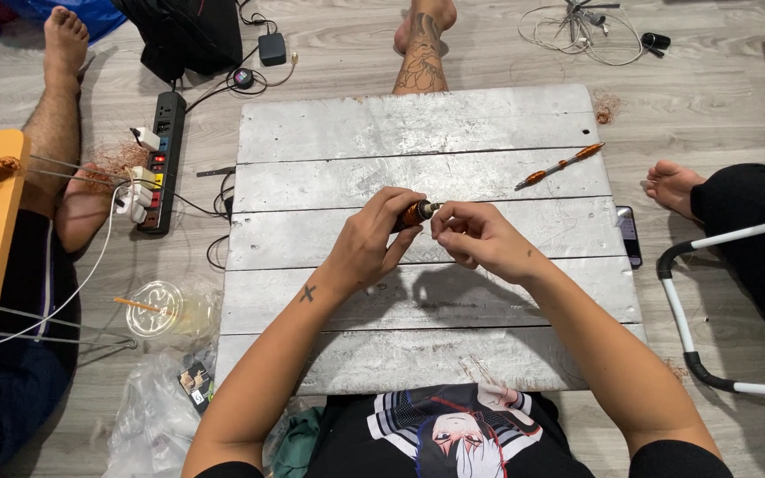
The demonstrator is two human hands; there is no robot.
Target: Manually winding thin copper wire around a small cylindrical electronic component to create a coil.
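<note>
My left hand [372,237] grips a small orange-brown cylindrical part [415,213] with a pale metal tip, held just above the middle of a low white plank table [347,168]. My right hand [475,235] is right beside it, fingers pinched at the part's tip; whether something thin is between them I cannot tell. An orange pen-like rod [560,165] lies on the table toward the far right, out of both hands' reach.
A black power strip [160,159] with plugs and cables lies left of the table. A plastic cup with a lid [156,309] and plastic bags sit at the near left. Other people's legs and feet surround the table. A phone [628,235] rests at the right edge.
</note>
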